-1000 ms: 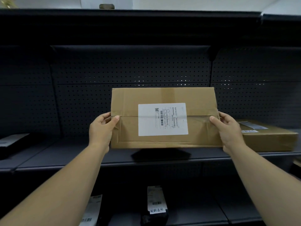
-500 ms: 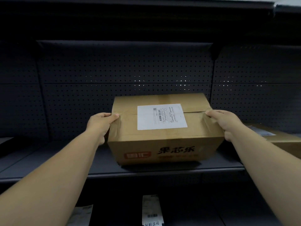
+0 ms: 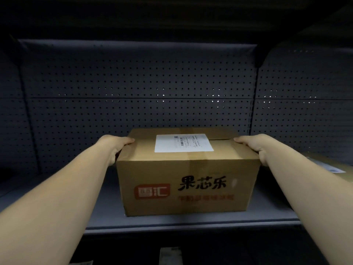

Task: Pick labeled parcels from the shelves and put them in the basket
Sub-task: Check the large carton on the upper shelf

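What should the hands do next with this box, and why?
Probably lift the box slightly and draw it off the shelf toward the body. The left hand and right hand grip its two top side edges, its white label faces up, and its base appears to rest on the shelf. No basket is in view, so it must come out first.

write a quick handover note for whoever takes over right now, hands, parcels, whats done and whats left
Left hand: gripping the left top edge of the cardboard box.
Right hand: gripping its right top edge.
The box sits upright on the shelf, white shipping label facing up.
A second labeled parcel lies on the same shelf at the far right; more labels show on the shelf below.
Done: box grasped, label visible.
Left: carry it to the basket, which is not in view, then fetch the other parcels.
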A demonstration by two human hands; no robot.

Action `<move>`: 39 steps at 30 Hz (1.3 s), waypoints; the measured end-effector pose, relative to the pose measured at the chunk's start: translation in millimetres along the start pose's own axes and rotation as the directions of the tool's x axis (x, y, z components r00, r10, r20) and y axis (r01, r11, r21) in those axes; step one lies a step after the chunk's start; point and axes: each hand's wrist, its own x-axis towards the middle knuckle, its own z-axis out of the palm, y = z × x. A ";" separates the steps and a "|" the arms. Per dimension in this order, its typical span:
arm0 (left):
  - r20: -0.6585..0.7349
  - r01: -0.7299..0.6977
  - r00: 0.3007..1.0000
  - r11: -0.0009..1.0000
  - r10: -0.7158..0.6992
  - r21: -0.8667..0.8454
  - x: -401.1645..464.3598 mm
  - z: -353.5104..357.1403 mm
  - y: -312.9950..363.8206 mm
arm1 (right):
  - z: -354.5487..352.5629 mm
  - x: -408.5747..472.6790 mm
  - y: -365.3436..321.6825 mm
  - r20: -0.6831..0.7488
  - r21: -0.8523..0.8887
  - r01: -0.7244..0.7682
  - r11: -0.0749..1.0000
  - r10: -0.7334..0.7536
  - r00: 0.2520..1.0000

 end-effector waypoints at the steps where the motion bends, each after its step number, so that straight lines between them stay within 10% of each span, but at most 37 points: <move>1: 0.006 0.014 1.000 1.000 -0.014 0.016 2.4 1.2 1.1 | 1.1 1.5 -1.9 0.006 -0.018 -0.008 1.000 0.008 1.000; 16: 0.076 0.103 0.992 0.995 -0.103 0.002 2.9 7.8 3.0 | 5.1 13.9 -4.9 0.020 -0.064 -0.071 0.995 0.072 0.997; 21: -0.130 -0.108 0.984 0.985 0.125 0.132 -1.7 6.4 2.8 | 8.7 3.6 -5.6 -0.200 -0.230 0.120 0.966 -0.167 0.966; 30: -0.101 -0.472 0.576 0.431 0.811 0.769 -65.9 27.1 -23.1 | 31.1 -52.1 26.9 -0.255 -0.830 0.305 0.467 -0.804 0.537; 39: 0.130 -0.573 0.605 0.316 0.786 0.757 -137.7 59.2 -83.9 | 38.9 -111.4 97.3 -0.210 -0.842 0.314 0.438 -0.803 0.557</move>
